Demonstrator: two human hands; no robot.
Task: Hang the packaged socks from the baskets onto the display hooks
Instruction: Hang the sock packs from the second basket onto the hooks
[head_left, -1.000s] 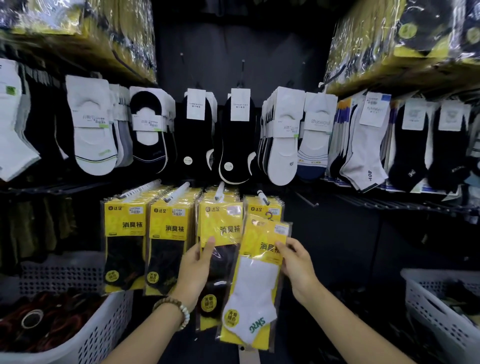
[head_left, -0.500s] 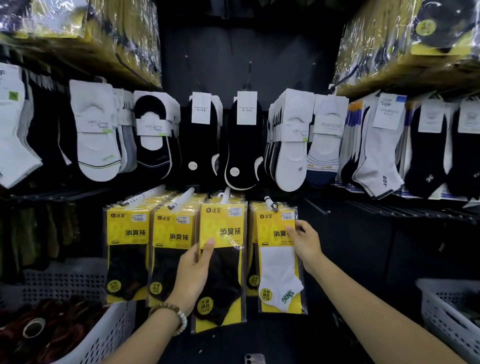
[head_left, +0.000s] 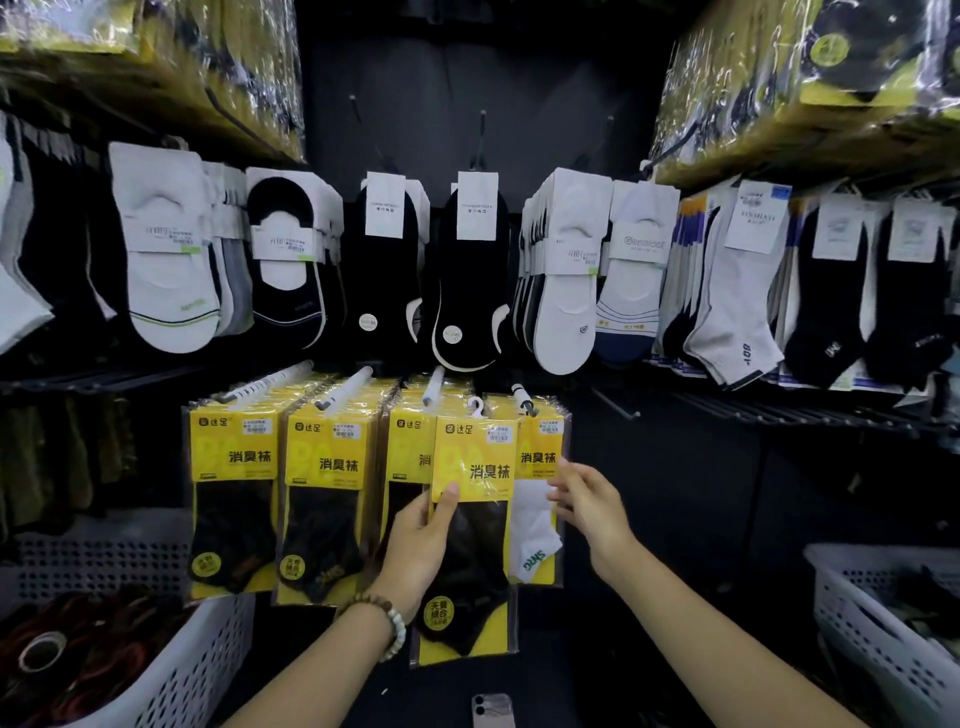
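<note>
On the yellow packs (head_left: 234, 457) from 8 to 6 o'clock I read the same print each time: "达足" beside a small logo at the card's top left, and "消臭袜" in black below. The front pack (head_left: 475, 467) at 6 o'clock shows both plainly, and its round sticker (head_left: 439, 613) reads "无骨缝合". Toward 5 o'clock the white sock (head_left: 532, 540) carries green letters I cannot read surely. At 2 o'clock the band (head_left: 643, 241) on a striped sock (head_left: 628, 312) reads "Guanwei", as far as I can tell; farther out a tag (head_left: 757, 215) says "YINSHAYI". At 12 o'clock the white tags (head_left: 385, 205) on the black socks (head_left: 384, 291) hold print too small for me.
</note>
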